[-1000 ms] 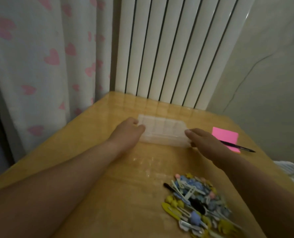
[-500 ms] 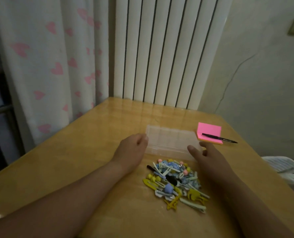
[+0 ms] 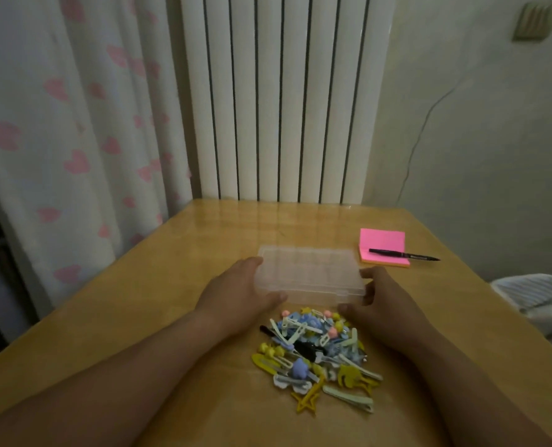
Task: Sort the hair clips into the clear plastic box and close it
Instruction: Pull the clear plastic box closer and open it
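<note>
Nearest: hair clips in a loose pile on the table, just in front of the box. Prob. light, springy, apt to snag; lift 1 at a time. Behind: left hand & right hand each clasp a short end of the clear plastic box, thumbs at its front edge. Box lies flat, lid down; prob. light, stiff, slick. Far right: sticky notes w/ pen.

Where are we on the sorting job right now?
Done: nothing sorted; the hair clips lie heaped on the table. In hand: left hand and right hand hold the ends of the clear plastic box, lid apparently closed. Left: open it, sort clips in, close.
</note>
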